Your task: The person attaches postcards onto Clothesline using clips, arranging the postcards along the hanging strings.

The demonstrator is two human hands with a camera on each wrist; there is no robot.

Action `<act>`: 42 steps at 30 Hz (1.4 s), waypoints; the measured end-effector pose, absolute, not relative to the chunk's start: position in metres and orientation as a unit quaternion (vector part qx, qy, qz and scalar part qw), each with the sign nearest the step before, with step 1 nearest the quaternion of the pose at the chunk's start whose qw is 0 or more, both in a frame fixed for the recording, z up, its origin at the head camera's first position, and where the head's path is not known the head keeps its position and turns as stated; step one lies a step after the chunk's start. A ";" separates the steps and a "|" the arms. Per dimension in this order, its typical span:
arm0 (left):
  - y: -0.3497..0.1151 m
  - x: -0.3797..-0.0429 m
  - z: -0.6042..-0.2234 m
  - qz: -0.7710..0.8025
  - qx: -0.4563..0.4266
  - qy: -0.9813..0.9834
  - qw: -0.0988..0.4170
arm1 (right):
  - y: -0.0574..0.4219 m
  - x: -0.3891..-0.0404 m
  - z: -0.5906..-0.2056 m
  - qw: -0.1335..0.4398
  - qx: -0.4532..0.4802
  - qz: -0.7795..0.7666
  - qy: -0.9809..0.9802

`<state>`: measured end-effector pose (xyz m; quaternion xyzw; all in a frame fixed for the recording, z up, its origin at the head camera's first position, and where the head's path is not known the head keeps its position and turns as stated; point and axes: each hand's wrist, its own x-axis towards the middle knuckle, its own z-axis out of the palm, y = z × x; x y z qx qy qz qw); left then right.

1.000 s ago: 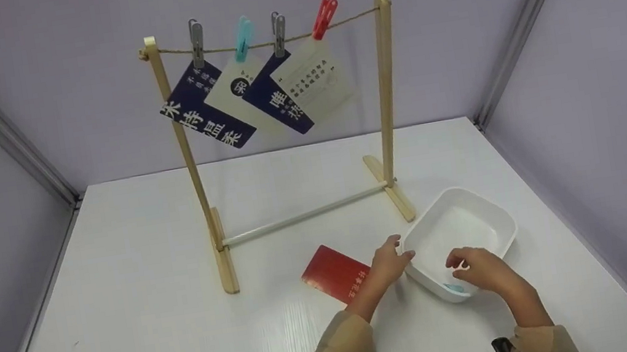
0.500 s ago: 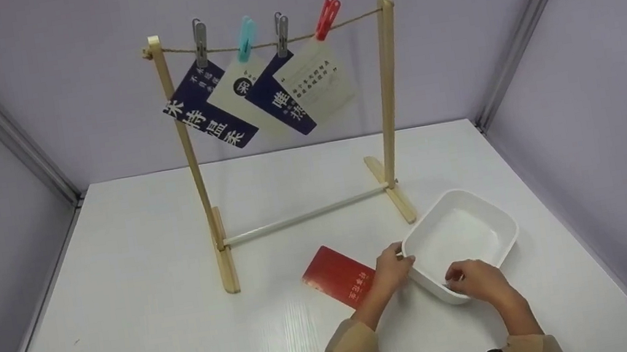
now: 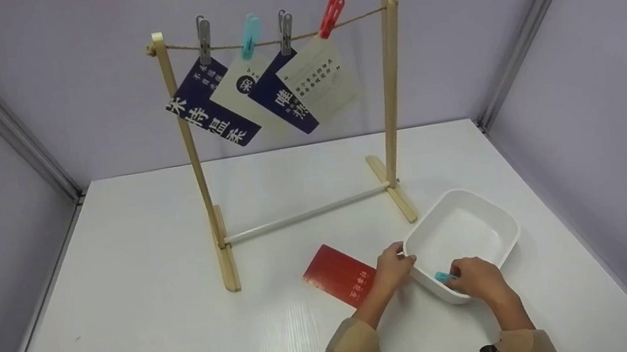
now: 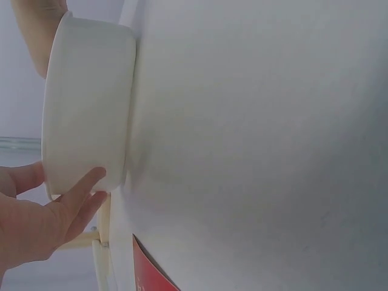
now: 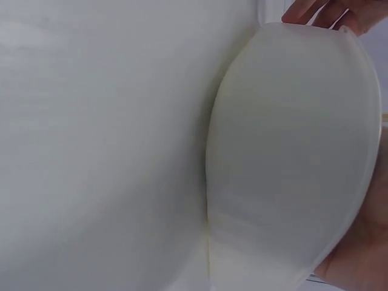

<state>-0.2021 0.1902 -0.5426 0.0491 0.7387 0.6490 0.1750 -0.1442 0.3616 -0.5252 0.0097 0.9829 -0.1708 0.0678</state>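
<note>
At the left corner of a white plastic basin (image 3: 459,213), my left hand (image 3: 391,268) holds the wall. Its thumb is at the rim and its fingers lie along the outside, as the left wrist view shows. Inside the near side of the basin, my right hand (image 3: 478,280) pinches a light blue clothespin (image 3: 444,276), whose end sticks out past the fingertips. In the right wrist view the basin wall (image 5: 291,145) hides those fingertips. A red card (image 3: 337,273) lies on the table, partly behind my left forearm.
Behind the card stands a wooden rack (image 3: 389,90) with a string (image 3: 232,46) across its top. Cards hang there from a grey clothespin (image 3: 204,42), a light blue one, another grey one and a red clothespin (image 3: 331,17). Its feet (image 3: 228,269) rest on the white table.
My right hand has gone down into the near side of the basin and now lifts the blue clothespin off the bottom. My left hand has closed on the basin's corner.
</note>
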 end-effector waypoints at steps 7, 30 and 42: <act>0.188 -0.203 -0.544 0.661 0.049 0.727 0.179 | 0.360 -0.148 -0.533 0.019 0.030 -0.167 0.985; 0.187 -0.204 -0.540 0.661 0.055 0.731 0.161 | 0.361 -0.152 -0.543 -0.159 0.061 -0.260 0.950; 0.190 -0.202 -0.544 0.662 0.043 0.725 0.184 | 0.365 -0.146 -0.547 -0.189 0.048 -0.336 0.921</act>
